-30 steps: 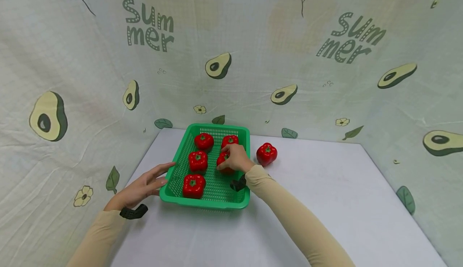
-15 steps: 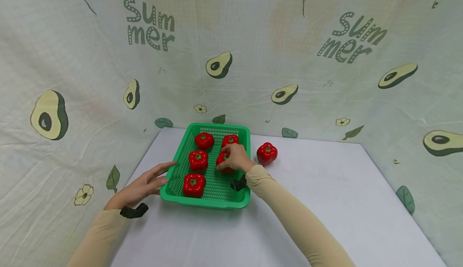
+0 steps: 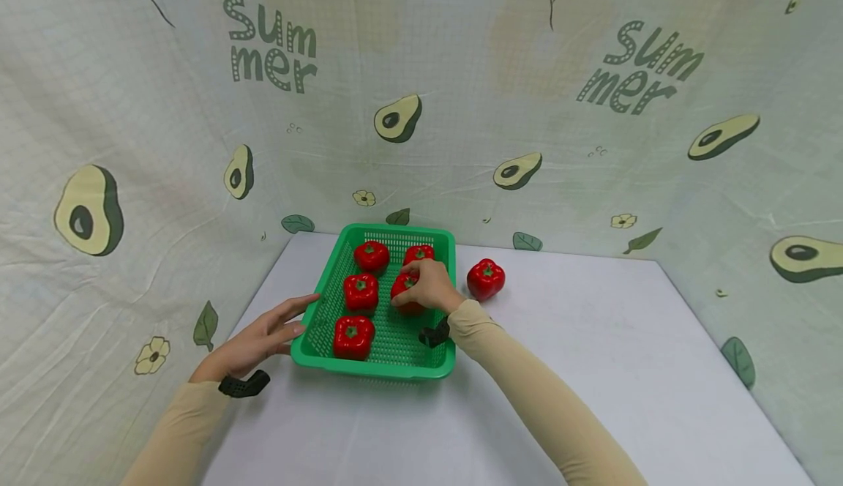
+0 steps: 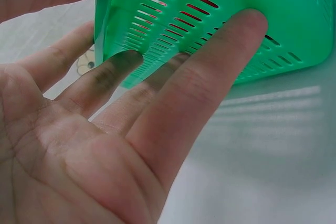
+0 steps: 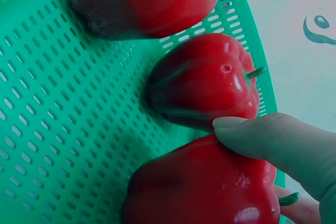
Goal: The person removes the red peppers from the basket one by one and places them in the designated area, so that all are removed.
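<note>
A green perforated plastic basket [image 3: 372, 370] on the white table holds several glossy red bell peppers. My right hand [image 3: 429, 286] reaches over its right side and holds one bell pepper [image 5: 199, 187] inside, thumb on one side and fingers mostly hidden behind. Three more stand in a left column: a far pepper [image 3: 372, 257], a middle pepper [image 3: 361, 293] and a near pepper [image 3: 353, 338]. Beyond my right hand, another pepper [image 3: 418, 253] sits in the far right corner. My left hand [image 3: 263, 336] touches the basket's left outer wall with extended fingers [image 4: 199, 93].
Outside the basket, to its right, one more red pepper [image 3: 486, 279] stands on the white table [image 3: 579, 339]. A pale cloth [image 3: 461, 105] printed with avocados and lettering hangs behind and along both sides.
My right hand has shifted the held bell pepper slightly left toward the middle of the basket. The left hand, basket and other peppers keep their places.
</note>
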A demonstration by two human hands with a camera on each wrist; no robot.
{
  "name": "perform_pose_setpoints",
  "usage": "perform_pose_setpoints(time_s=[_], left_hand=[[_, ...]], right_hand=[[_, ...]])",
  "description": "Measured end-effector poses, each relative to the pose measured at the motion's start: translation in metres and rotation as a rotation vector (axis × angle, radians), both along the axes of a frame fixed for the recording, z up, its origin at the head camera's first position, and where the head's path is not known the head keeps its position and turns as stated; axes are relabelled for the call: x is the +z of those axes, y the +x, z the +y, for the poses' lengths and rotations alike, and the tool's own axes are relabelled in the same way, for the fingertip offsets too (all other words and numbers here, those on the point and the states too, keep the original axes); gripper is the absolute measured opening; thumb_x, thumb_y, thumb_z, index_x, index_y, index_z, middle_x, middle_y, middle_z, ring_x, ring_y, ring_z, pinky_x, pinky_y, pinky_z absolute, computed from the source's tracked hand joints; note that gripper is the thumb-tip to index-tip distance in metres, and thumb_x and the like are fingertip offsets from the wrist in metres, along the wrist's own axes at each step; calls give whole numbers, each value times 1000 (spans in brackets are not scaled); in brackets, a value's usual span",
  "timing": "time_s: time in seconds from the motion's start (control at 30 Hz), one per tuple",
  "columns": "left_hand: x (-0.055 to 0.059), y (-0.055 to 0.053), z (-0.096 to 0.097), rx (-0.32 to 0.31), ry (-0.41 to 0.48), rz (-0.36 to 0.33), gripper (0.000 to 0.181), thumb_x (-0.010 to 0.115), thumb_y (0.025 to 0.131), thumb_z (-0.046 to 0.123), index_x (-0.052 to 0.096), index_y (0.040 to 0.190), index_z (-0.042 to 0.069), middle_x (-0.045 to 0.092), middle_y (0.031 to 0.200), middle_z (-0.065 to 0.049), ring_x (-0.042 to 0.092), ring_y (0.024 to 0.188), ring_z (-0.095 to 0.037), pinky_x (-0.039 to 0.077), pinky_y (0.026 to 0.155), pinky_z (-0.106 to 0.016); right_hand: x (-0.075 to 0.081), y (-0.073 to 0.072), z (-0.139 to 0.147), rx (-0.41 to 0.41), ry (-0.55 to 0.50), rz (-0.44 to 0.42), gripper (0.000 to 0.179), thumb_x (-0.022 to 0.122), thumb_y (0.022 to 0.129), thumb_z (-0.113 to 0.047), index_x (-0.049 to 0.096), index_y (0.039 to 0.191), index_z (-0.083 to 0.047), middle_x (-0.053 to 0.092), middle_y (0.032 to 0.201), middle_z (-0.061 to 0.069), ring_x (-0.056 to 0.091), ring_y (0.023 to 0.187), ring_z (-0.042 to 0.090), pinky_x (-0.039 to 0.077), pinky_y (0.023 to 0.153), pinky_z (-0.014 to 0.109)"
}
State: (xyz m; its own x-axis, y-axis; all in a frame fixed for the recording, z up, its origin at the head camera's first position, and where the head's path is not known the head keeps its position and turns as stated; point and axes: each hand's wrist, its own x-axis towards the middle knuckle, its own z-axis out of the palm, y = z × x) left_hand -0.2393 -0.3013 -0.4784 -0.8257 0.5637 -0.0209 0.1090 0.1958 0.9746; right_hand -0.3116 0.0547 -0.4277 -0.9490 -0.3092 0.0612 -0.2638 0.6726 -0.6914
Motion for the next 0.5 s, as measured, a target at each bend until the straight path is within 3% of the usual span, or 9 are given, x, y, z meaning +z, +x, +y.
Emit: perform_pose_setpoints(time_s=[0.3, 0.5], left_hand=[[1, 1, 0, -13, 5, 8, 54, 42, 108, 14, 25, 158, 24, 22, 161, -9, 39, 136, -41, 50, 90, -52], [0, 1, 0, -13, 8, 4, 54, 42, 108, 14, 26, 158, 24, 21, 161, -9, 39, 136, -41, 50, 90, -52]], right_hand=[[6, 3, -1, 0, -16, 42, 61, 92, 70, -26, 69, 124, -6, 66, 120, 9, 55, 112, 26, 51, 85, 37], [12, 5, -1, -22, -66, 46, 58, 92, 71, -24, 70, 123, -10, 64, 118, 7, 56, 106, 22, 54, 77, 33]])
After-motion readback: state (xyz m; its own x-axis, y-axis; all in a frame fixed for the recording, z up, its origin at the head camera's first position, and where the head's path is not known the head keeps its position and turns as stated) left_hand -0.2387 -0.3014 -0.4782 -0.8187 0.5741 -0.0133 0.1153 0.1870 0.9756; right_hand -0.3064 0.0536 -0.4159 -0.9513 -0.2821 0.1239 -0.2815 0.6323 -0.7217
